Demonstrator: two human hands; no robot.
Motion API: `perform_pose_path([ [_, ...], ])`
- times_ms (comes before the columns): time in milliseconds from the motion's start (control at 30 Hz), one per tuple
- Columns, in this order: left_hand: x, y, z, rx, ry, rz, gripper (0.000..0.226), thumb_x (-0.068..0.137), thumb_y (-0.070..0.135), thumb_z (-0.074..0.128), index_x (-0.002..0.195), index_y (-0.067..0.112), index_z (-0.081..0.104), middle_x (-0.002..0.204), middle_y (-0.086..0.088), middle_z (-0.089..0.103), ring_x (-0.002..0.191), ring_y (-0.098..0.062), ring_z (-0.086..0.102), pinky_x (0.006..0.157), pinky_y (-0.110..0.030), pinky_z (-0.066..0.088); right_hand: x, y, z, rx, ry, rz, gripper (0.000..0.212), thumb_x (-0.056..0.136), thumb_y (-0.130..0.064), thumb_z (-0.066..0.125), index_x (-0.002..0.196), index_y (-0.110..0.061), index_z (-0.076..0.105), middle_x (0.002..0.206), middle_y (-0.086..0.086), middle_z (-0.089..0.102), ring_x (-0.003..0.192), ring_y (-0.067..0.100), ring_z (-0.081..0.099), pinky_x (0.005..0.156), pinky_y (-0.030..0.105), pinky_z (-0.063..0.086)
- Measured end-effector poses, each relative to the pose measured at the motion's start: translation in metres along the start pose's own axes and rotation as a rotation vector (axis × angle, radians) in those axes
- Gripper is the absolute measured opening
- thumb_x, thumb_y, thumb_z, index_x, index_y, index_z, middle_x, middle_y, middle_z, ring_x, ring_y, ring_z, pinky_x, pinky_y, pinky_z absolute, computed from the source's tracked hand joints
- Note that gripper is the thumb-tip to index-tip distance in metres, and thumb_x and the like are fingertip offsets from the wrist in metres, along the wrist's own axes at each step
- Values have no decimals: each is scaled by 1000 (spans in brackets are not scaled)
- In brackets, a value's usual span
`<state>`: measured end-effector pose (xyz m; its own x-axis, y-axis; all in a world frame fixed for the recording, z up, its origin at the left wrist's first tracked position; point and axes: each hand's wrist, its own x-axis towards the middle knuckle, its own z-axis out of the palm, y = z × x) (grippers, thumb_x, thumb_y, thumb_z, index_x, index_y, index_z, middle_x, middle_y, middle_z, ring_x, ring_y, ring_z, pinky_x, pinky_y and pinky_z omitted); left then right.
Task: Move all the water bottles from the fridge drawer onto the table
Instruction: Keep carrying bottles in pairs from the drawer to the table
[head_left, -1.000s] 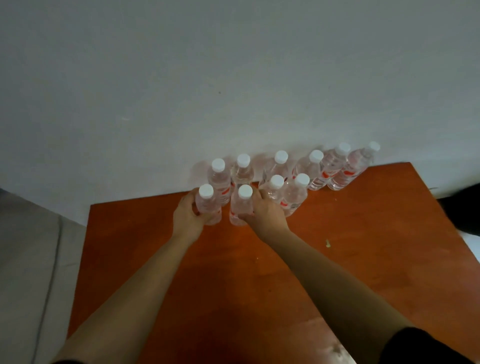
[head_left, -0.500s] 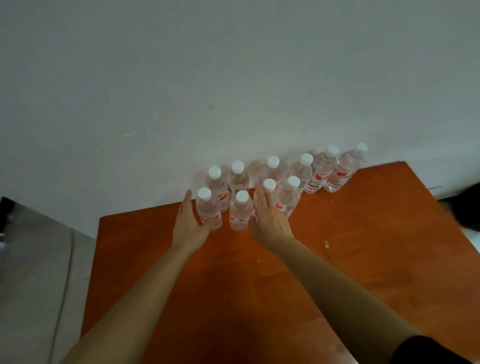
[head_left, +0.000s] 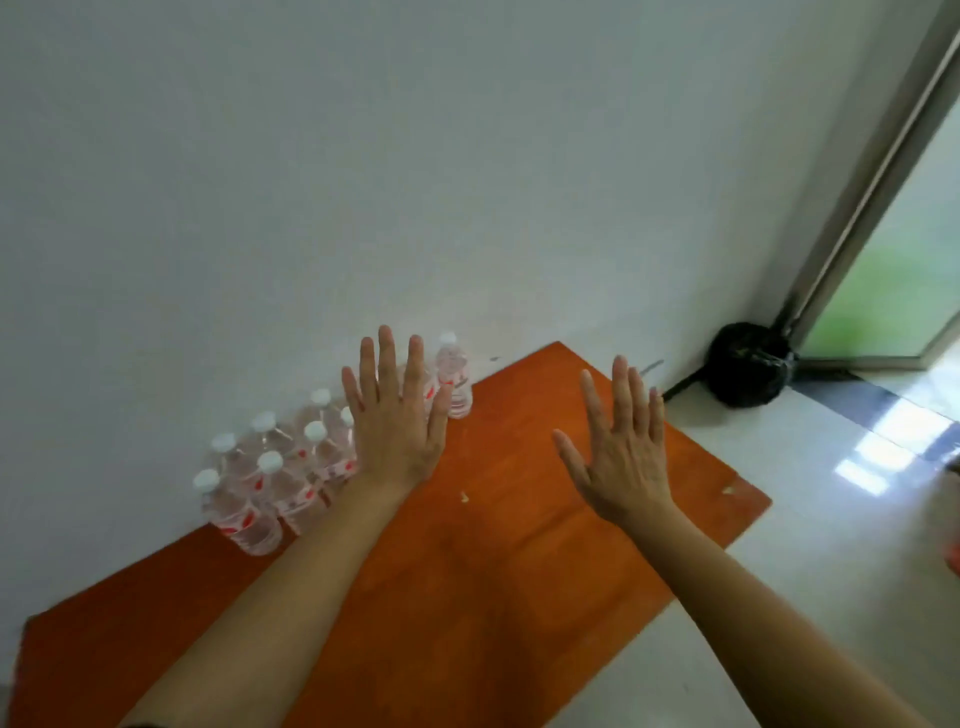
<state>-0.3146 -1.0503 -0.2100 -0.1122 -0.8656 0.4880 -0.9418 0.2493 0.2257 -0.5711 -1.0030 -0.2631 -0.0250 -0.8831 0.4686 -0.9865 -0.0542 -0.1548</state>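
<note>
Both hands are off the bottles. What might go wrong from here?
1. The water bottles stand packed close together by the wall; the left hand, open right in front of them, might clip one and topple its neighbours.
2. The nearest bottle stands at the back edge of the table and might slip off if nudged.

I see the table (head_left: 467, 597) set against the wall (head_left: 363, 182). The water bottles (head_left: 249, 514) stand clustered on its far left part, along the wall. My left hand (head_left: 395, 421) is in front of the cluster's right end, hiding some bottles. My right hand (head_left: 623, 462) is over the table's right part, well apart from them. A bag (head_left: 745, 364) sits on the floor (head_left: 779, 571) beyond the far right corner, beside a door frame (head_left: 872, 197).
</note>
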Motion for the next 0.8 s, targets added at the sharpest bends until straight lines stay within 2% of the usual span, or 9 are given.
perform_pose_path([
  [133, 9, 183, 7, -132, -3, 226, 67, 101, 57, 19, 159, 24, 9, 167, -8, -4, 153, -26, -4, 122, -56, 4, -61, 143, -92, -88, 115, 208, 84, 95, -64, 38, 160, -20, 9, 166, 16, -8, 153, 33, -6, 122, 56, 10],
  [233, -6, 313, 18, -275, -94, 373, 65, 102, 57, 19, 158, 26, 11, 167, -4, -4, 153, -23, 1, 123, -52, 8, -119, 240, -156, -159, 194, 354, 84, 95, -63, 38, 160, -20, 6, 166, 15, -11, 153, 32, -8, 123, 54, 6],
  [333, -38, 423, 34, -312, -147, 533, 65, 101, 56, 19, 158, 25, 14, 167, -7, 0, 153, -25, 0, 122, -53, 8, -184, 321, -204, -206, 264, 512, 84, 95, -60, 41, 160, -19, 7, 165, 19, -4, 153, 34, -3, 121, 56, 10],
  [433, -68, 515, 55, -323, -173, 711, 64, 100, 54, 24, 156, 24, 18, 165, -12, 8, 152, -31, 6, 120, -58, 12, -238, 387, -235, -274, 288, 645, 89, 94, -59, 44, 160, -19, 1, 165, 20, 0, 153, 36, 1, 121, 58, 11],
  [533, -92, 589, 80, -333, -189, 843, 64, 100, 54, 25, 156, 24, 19, 165, -12, 10, 152, -31, 8, 119, -58, 15, -282, 442, -254, -328, 291, 742, 95, 93, -60, 50, 160, -19, -3, 165, 20, -7, 153, 37, -1, 121, 58, 8],
  [667, -107, 681, 117, -395, -220, 964, 63, 100, 53, 28, 155, 22, 23, 164, -15, 16, 151, -34, 13, 116, -63, 19, -321, 513, -274, -384, 275, 862, 90, 93, -65, 36, 160, -12, 6, 164, 22, -7, 152, 39, -2, 121, 60, 6],
  [800, -107, 784, 150, -428, -258, 1056, 65, 99, 53, 30, 155, 20, 30, 163, -16, 15, 150, -35, 15, 114, -63, 22, -338, 597, -303, -485, 235, 933, 88, 93, -62, 40, 159, -13, 10, 164, 23, -3, 152, 39, 0, 121, 59, 8],
])
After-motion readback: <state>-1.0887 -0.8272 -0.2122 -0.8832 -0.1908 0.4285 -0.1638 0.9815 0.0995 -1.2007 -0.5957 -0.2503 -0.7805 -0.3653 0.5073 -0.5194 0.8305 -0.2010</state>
